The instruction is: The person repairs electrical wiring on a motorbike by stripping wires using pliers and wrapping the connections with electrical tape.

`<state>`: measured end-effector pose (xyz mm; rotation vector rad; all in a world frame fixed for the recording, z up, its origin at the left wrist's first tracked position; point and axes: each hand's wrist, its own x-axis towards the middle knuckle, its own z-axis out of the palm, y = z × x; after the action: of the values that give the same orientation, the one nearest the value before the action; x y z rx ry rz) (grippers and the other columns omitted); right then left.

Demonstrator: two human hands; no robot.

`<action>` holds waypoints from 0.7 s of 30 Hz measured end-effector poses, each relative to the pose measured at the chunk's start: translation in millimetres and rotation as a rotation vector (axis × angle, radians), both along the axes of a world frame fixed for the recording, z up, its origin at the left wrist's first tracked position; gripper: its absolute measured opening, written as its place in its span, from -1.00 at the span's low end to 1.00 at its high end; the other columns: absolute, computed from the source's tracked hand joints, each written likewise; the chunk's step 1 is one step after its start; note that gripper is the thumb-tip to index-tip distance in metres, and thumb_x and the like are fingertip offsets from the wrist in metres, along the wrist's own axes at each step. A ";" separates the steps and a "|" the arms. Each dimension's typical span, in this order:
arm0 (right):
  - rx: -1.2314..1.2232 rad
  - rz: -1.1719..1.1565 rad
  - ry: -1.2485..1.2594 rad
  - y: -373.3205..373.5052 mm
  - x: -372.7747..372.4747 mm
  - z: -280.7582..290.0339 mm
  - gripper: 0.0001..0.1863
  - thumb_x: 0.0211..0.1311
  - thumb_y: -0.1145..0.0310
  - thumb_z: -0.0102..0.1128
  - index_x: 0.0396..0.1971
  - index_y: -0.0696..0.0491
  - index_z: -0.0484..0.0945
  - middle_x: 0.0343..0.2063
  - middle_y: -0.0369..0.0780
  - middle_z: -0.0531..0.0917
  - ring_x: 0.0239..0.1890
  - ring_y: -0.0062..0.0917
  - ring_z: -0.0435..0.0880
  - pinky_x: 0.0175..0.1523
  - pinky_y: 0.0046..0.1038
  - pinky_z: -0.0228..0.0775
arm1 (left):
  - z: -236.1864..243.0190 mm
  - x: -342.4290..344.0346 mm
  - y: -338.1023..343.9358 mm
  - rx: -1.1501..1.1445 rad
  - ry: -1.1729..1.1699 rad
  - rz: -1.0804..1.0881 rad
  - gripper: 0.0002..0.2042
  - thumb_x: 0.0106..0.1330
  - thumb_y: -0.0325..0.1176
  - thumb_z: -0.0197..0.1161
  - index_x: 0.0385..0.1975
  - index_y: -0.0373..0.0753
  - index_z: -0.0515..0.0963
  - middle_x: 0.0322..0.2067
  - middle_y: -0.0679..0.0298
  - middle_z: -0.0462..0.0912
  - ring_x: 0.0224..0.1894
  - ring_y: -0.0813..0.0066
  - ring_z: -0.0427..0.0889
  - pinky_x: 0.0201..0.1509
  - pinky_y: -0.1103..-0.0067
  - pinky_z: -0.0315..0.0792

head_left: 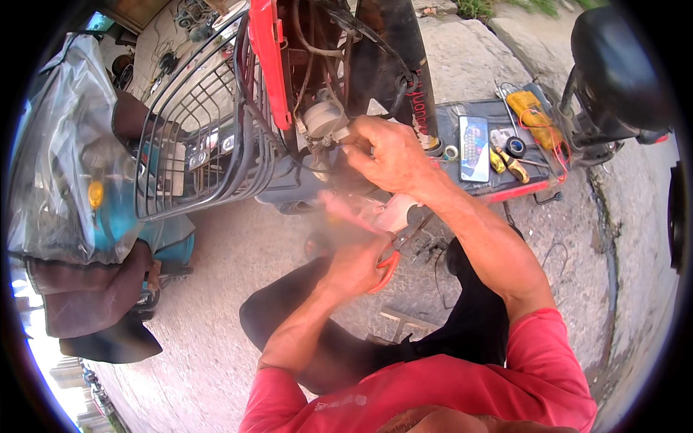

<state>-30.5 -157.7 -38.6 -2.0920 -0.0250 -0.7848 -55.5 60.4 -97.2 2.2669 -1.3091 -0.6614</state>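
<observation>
In front of me stands a red scooter's opened front (271, 58), with loose wires hanging inside. My right hand (382, 151) is closed in a pinch against the lower right side of a round grey part (323, 119) among those wires. What its fingertips hold is hidden. Lower down and nearer to me, my left hand (355, 265) is wrapped round a tool with orange loop handles (388, 273). The tool's head is unclear. A pale pinkish piece (393, 214) shows just beyond the left hand, blurred, and I cannot tell whether that hand touches it.
A black wire basket (195, 144) juts out on the left. On the black footboard (444, 112) to the right lie a phone (474, 148), a yellow multimeter (534, 115) with red leads, a tape roll (515, 147) and yellow-handled tools (516, 168). A plastic-covered turquoise scooter (79, 159) stands far left.
</observation>
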 end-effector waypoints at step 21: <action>-0.026 0.005 -0.027 -0.1 0.2 -0.1 -0.90 0.19 0.40 0.31 -0.33 0.08 0.63 -0.43 -0.15 0.74 -0.38 -0.20 0.76 -0.29 -0.22 0.55 | 3.5 3.3 8.4 -0.001 -0.010 -0.159 -0.60 0.30 -0.40 0.33 0.15 -0.10 0.57 -0.11 0.02 0.75 -0.05 -0.12 0.73 -0.07 0.13 0.58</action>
<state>-30.3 -157.8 -38.7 -2.1052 -0.0561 -0.8136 -52.2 68.7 -93.7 2.1843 -1.5054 -0.7038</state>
